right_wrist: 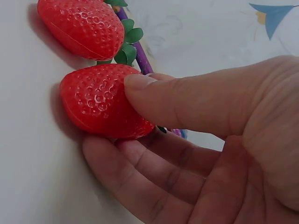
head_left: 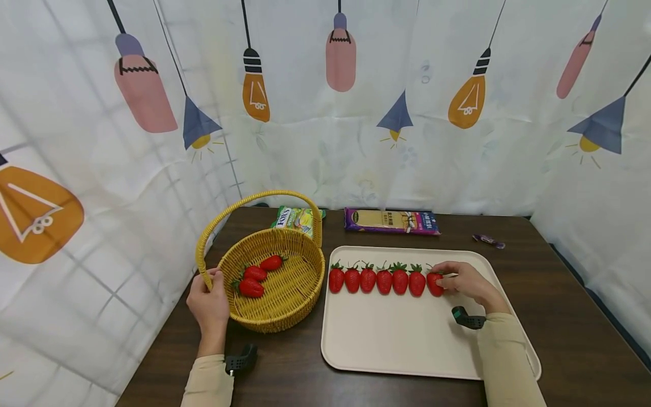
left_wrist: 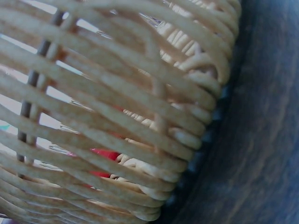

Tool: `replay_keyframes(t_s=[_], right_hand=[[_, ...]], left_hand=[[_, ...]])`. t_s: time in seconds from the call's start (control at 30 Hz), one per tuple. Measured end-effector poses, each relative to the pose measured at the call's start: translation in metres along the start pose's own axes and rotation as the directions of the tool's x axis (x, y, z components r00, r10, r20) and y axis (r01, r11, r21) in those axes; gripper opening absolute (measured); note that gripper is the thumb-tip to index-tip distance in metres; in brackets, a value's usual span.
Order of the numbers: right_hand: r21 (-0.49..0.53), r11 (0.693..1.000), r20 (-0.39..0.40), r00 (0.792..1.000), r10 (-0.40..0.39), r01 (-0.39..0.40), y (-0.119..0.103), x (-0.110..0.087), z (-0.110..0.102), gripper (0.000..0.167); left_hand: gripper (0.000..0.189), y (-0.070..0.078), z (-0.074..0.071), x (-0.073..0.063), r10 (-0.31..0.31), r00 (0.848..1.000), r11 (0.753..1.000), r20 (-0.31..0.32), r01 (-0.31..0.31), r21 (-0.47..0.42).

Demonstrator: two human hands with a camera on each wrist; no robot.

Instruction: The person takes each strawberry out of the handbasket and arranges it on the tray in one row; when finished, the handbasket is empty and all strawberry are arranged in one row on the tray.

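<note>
My left hand grips the yellow wicker basket where its arched handle meets the left rim. Inside the basket lie three red strawberries, toward its left side. On the pale tray, several strawberries stand in a row along the far edge, leaves pointing away from me. At the row's right end my right hand pinches a strawberry between thumb and fingers, right beside its neighbour. The left wrist view is filled by the woven basket wall, with red showing through gaps.
Behind the basket lies a green and yellow snack bag. A purple-edged noodle packet is beyond the tray, with a small purple wrapped candy to its right. A printed curtain hangs behind the dark wooden table.
</note>
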State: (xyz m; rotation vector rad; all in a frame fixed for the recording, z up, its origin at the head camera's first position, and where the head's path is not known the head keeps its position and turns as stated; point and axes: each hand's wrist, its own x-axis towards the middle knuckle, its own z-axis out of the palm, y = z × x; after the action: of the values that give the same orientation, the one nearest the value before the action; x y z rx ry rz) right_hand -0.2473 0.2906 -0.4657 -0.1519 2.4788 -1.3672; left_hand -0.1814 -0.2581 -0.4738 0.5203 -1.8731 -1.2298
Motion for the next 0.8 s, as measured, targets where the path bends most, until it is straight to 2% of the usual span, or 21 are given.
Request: replay_keyframes(t_s=[0.8], right_hand=[[0.010, 1.000, 0.034, 0.999, 0.007, -0.007, 0.0000, 0.0010, -0.0009, 0.040]], left_hand=[[0.024, 0.0026, -0.0006, -0.0006, 0.011, 1.000, 1.000, 0.011, -0.011, -0.003]])
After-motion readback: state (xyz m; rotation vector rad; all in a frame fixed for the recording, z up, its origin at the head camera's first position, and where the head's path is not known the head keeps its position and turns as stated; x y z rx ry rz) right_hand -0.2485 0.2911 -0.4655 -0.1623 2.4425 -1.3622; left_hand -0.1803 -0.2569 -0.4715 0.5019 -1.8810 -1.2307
